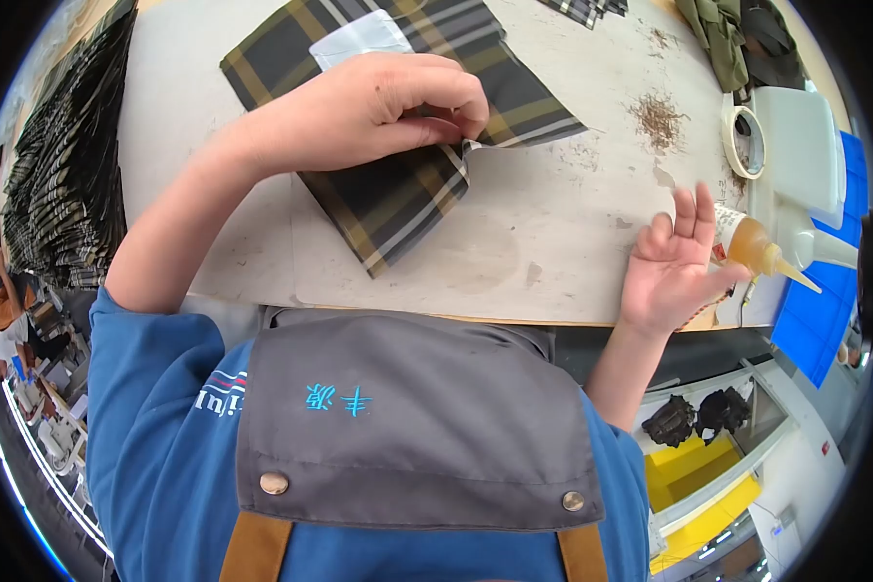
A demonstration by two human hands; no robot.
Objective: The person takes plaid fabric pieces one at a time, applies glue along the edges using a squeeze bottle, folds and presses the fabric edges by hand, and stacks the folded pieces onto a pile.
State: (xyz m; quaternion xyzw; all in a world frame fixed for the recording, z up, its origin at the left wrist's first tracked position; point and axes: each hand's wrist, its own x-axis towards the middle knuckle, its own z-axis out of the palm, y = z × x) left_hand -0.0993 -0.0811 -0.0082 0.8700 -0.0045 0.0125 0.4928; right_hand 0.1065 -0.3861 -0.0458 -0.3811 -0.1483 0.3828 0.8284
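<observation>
My left hand (pixel 388 107) is closed in a pinch on an edge of the dark plaid fabric (pixel 398 209), where a small fold stands up at the fingertips. The fabric lies on the table, with olive, grey and white stripes, and a pale white patch (pixel 361 39) shows on it behind the hand. At the table's right front, my right hand (pixel 674 252) is raised palm up with the fingers partly curled and apart, holding nothing visible. Just beside it lies a bottle of amber liquid (pixel 750 241) with a pointed nozzle, partly hidden by the thumb.
A tall stack of folded plaid pieces (pixel 68 165) stands along the left edge. On the right are a tape roll (pixel 730 142), a translucent white container (pixel 800 145) and a blue panel (pixel 824 320). Brown scraps (pixel 659 121) lie scattered on the tabletop. Below right sits a yellow bin (pixel 684 475).
</observation>
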